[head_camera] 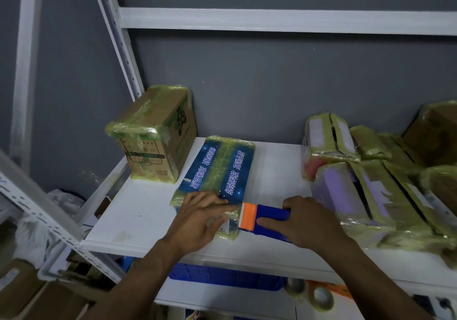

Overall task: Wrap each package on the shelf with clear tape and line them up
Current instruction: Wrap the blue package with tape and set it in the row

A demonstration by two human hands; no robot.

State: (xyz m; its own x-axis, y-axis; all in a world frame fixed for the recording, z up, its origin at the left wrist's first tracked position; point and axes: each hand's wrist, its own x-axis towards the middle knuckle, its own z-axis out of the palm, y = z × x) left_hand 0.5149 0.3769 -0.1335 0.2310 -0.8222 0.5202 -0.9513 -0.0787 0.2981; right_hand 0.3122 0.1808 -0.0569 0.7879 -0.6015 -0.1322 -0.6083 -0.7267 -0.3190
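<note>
— Where is the package being worked on?

— The blue package (pixel 217 171) with white lettering lies flat on the white shelf (pixel 274 171), near the front edge, its long side running away from the person. A band of tape (pixel 219 165) runs down the middle of its top.

— And the hands?

— The left hand (pixel 202 217) lies flat on the near end of the package, fingers straight and pressing down. The right hand (pixel 308 220) has its fingers wrapped round the blue handle of the tape dispenser (pixel 262 217), whose orange head touches the package's near right corner, just beside the left fingertips.

— What else is on the shelf?

— A cardboard box (pixel 155 134), taped along its edges, stands in the back left corner, just beside the blue package. To the right, well apart from it, is a heap of wrapped packages (pixel 366 183), some purple, some brown, leaning on one another.

— Below?

— A blue crate (pixel 222 275) and a roll of tape (pixel 321 297) sit on the lower shelf.
</note>
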